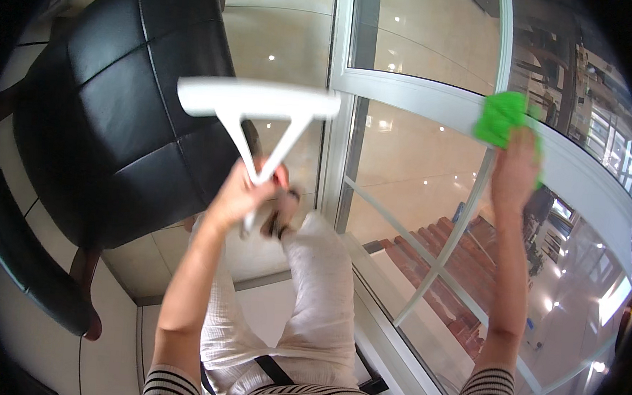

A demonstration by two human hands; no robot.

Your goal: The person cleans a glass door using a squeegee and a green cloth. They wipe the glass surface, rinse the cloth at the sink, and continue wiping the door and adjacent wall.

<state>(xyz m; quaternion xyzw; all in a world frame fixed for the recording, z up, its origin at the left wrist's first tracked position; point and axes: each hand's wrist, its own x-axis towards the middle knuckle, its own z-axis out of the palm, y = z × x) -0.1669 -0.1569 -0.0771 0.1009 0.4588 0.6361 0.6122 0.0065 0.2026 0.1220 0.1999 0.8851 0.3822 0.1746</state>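
Observation:
My left hand (243,196) grips the handle of a white window squeegee (259,100), its wide head pointing away from me. The squeegee is held up in the air and looks blurred. At the right, my right hand (517,166) presses a bright green cloth (501,119) on the white crossbar (420,90) of a framed glass door. Part of the cloth shows past my fingers, and my palm hides the rest. Thin white bars divide the glass pane (405,154) below the crossbar.
A black padded leather chair (126,104) stands close on the left, with a curved armrest (24,266). Pale floor tiles (277,32) lie ahead. Through the lower glass shows a red tiled roof (442,259). Reflections and bright lights appear on the panes.

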